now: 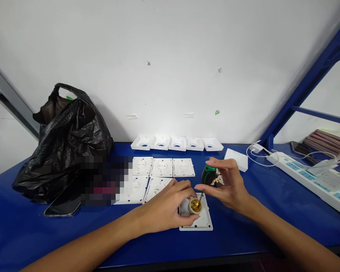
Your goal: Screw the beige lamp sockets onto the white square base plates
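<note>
My left hand is closed round a white lamp socket with a brass inside, which stands on a white square base plate near the front of the blue table. My right hand grips a screwdriver with a green and black handle. Its thin shaft points down into the brass opening of the socket.
Several flat white plates lie in two rows behind my hands, and a row of white trays lines the wall. A black plastic bag and a phone sit left. A power strip with cables lies right.
</note>
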Motion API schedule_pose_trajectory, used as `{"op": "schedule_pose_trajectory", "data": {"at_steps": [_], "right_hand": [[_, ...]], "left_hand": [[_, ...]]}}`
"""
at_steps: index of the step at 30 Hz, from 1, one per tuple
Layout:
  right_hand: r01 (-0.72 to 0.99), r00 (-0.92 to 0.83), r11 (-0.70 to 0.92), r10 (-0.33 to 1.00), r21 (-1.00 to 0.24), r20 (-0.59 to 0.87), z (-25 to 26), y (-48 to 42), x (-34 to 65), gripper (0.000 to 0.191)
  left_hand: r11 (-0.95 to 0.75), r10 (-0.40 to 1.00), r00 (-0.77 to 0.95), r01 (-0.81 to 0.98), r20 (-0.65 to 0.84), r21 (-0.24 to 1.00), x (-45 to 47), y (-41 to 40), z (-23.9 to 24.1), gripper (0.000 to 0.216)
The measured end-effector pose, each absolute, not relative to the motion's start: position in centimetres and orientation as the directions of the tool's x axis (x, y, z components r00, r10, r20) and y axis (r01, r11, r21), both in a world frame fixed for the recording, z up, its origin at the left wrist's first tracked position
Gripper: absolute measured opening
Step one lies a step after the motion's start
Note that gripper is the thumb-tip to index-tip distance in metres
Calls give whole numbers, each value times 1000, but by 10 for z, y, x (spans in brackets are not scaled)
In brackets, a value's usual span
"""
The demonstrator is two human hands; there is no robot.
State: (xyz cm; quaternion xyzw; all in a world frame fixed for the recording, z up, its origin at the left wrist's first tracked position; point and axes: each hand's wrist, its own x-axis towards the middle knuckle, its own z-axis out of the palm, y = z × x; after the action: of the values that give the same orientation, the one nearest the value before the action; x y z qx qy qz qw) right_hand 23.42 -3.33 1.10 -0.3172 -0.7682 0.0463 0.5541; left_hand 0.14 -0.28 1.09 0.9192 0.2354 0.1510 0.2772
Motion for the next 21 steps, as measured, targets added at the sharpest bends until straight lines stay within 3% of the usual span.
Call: {"op": "schedule_pose_trajectory", "data": {"at_steps": [5,8,12,15,21], "right_hand": [[393,-286,806,565,-443,774,20,-41,231,50],[374,-279,804,572,-462,771,23,-42,230,56],[339,-270,866,463,-367,844,25,-42,229,64],[307,-312,856,503,-416,806,27,-42,228,60],[314,-189,833,526,-456,829,24,-39,229,62]], "left_hand": [[-757,492,854,324,168,567,2,-2,9,29],[-753,494,857,336,147,566,1,-2,8,32],[-748,502,855,353,131,562,1,-2,8,29],[-762,489,858,331,158,557,1,-1,7,27],[-803,440,876,287,195,523,2,-1,7,25]]}}
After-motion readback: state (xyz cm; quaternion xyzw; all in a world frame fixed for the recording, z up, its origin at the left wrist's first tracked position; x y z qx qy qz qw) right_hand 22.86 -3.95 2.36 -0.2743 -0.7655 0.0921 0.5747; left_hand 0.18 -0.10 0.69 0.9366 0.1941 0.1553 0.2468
